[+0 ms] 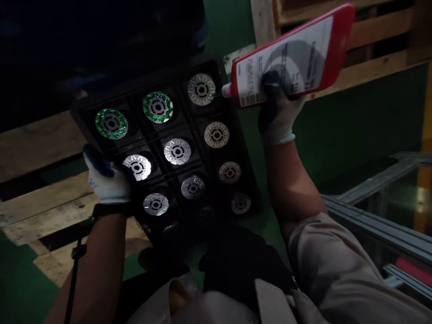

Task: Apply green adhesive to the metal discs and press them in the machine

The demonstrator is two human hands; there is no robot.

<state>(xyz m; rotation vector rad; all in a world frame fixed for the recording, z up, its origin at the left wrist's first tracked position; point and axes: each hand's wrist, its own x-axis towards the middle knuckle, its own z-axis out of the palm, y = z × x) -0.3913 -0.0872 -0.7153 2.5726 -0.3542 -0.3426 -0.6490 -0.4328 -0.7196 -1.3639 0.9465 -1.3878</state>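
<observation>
My right hand, in a white glove with dark fingertips, grips a red bottle with a white label. The bottle is tilted, its nozzle at the right rim of a slotted metal disc, where a little green shows. Several such discs sit in rows in a black tray. Green gel rings the disc at the far left and the one beside it; the others look bare. At the tray's left edge my gloved left hand holds on, thumb on top, with its other fingers mostly hidden.
Wooden pallets lie at the left, with more pallet wood at the upper right. The floor is green. An aluminium frame stands at the lower right. Dark, indistinct shapes fill the top left.
</observation>
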